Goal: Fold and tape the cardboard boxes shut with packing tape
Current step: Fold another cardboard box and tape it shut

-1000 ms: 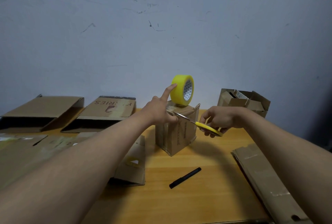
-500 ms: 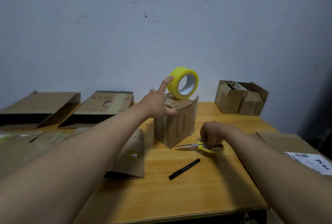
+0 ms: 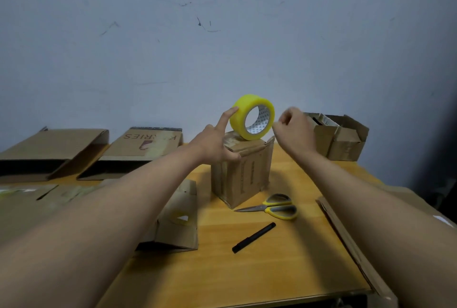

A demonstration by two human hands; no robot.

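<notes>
Both arms reach out over the tabletop. Left hand sits at the top left edge of the small cardboard box: index finger straight up, tip touching the left rim of the yellow tape roll, thumb laid along the box's top front edge, other fingers spread and lying on the box top. Right hand is raised just right of the roll, fingers curled in, thumb and index tips pinched together next to the roll's right edge. Can't tell whether a tape end is between them.

Roll stands on edge on the box top, core facing the person, between the two hands. Box is upright mid-tabletop, top flaps folded down, tape strips on its front face.

Yellow-handled scissors lie closed on the tabletop just in front of the box, black marker nearer still.

Open carton back right, flaps up, something pale inside, too small to tell. Two flattened cartons back left, ends open and dark. More flat cardboard under the left forearm and along the right edge.
</notes>
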